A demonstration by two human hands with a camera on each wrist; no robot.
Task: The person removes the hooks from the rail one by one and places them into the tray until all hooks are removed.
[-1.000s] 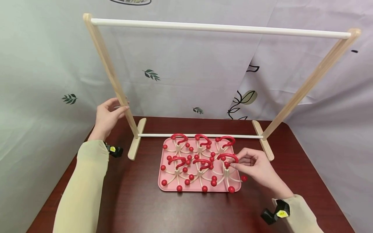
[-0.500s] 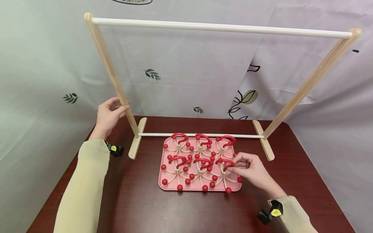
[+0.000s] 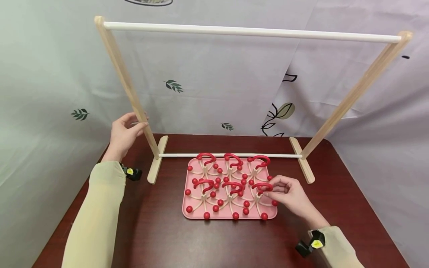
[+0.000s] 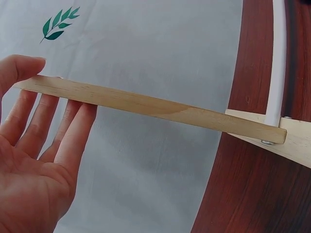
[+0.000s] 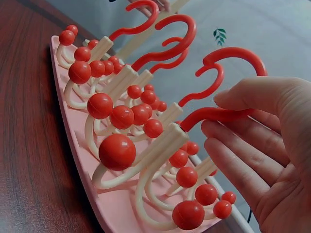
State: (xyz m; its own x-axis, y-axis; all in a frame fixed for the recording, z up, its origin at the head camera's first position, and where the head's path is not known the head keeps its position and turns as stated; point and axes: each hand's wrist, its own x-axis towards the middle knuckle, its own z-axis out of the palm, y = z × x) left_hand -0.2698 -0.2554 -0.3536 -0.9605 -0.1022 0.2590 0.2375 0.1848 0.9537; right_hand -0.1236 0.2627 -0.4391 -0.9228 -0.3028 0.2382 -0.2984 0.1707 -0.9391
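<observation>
A pink tray (image 3: 186, 203) holds several multi-prong hanging hooks, each with a red hook top and cream prongs tipped with red balls. My right hand (image 3: 291, 194) pinches the red top of the front-right hanging hook (image 3: 262, 184). In the right wrist view its curve (image 5: 216, 114) passes between thumb and fingers, and its prongs are over the tray. At the left, my left hand (image 3: 123, 134) holds the upright wooden post (image 3: 122, 76) of a rack. The left wrist view shows the thumb on one side of that post and the fingers (image 4: 75, 128) on the other.
The rack's white top rod (image 3: 251, 31) spans high across the table, and a thin white lower rod (image 3: 182, 155) runs just behind the tray. Wooden feet stand at the left (image 3: 157, 160) and right (image 3: 302, 160). A patterned cloth (image 3: 207, 74) hangs behind the dark red table (image 3: 161, 230).
My right hand has lowered the front-right hanging hook onto the tray, then shifted it very slightly to the right. The left hand stays on the post.
</observation>
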